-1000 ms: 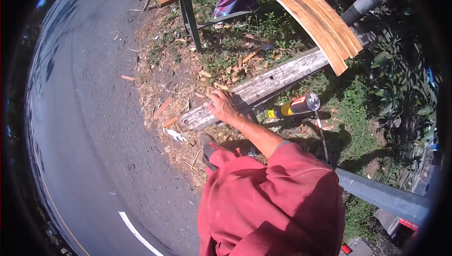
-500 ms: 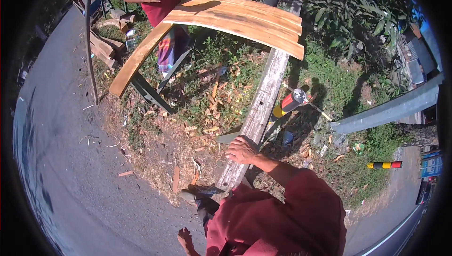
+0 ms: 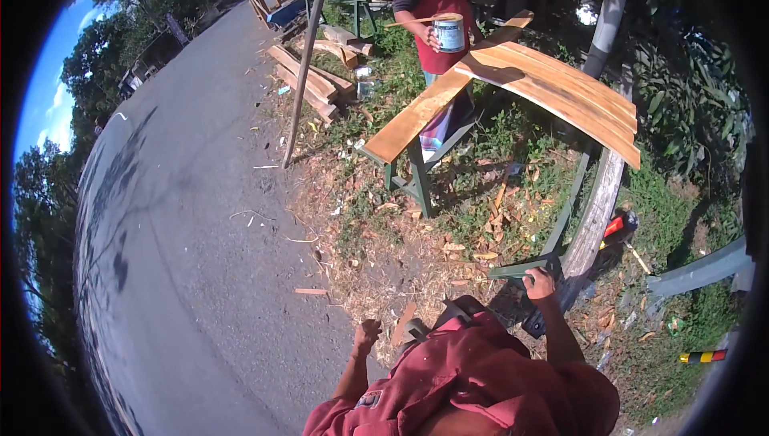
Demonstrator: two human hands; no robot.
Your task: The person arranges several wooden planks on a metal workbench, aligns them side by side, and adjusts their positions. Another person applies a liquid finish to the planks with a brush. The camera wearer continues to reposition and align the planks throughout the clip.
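the green metal frame (image 3: pixel 525 269) lies on the grassy verge under the right hand (image 3: pixel 539 284), which is clenched on its near end; its long axis runs away, up toward the curved wooden seat (image 3: pixel 553 83). the left hand (image 3: pixel 367 332) hangs apart, loosely curled, holding nothing. beside the frame lies a weathered grey plank (image 3: pixel 594 215).

single head fisheye cam, looking down and fwd, roadside, wide view
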